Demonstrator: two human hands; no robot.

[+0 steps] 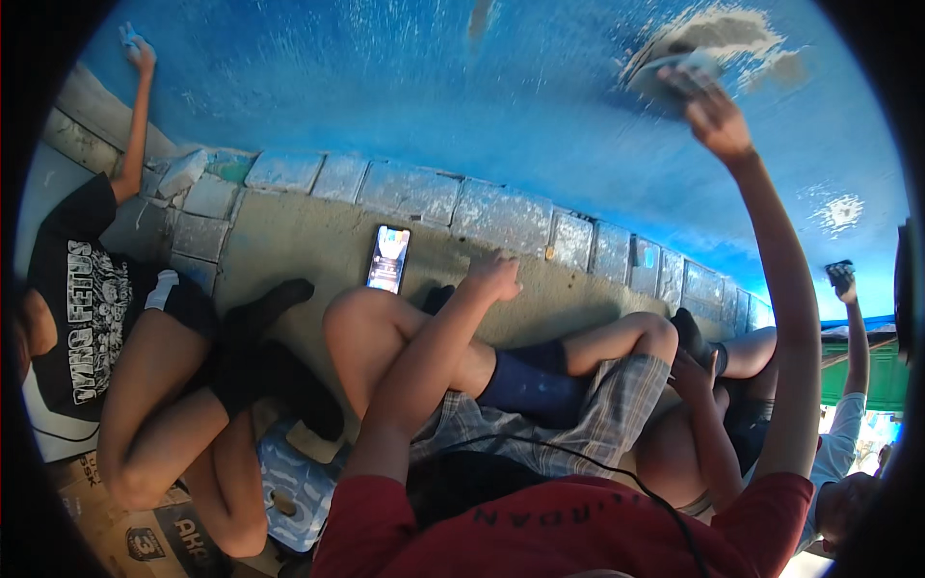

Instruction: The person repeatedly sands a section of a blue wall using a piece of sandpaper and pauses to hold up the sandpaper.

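Observation:
With my right hand [712, 112] raised high, I press a pale flat thing [676, 76], blurred and perhaps a cloth or a sheet, to the blue painted wall [433, 94]. It lies beside a bare, flaked patch [723, 32] in the paint. My left hand [497, 274] hangs over the concrete ledge, near the row of grey tiles [502, 209]; its fingers are partly curled, and nothing shows in them. A smartphone [388, 258] with a lit screen stands or lies on the ledge, left of this hand and beyond my bent knee.
At the left a seated person [79, 303] in a black shirt holds a light blue thing to the wall. At the right another person [842, 433] raises a dark pad. Cardboard [115, 527] and a blue patterned cushion [296, 491] lie below. A black cable crosses my lap.

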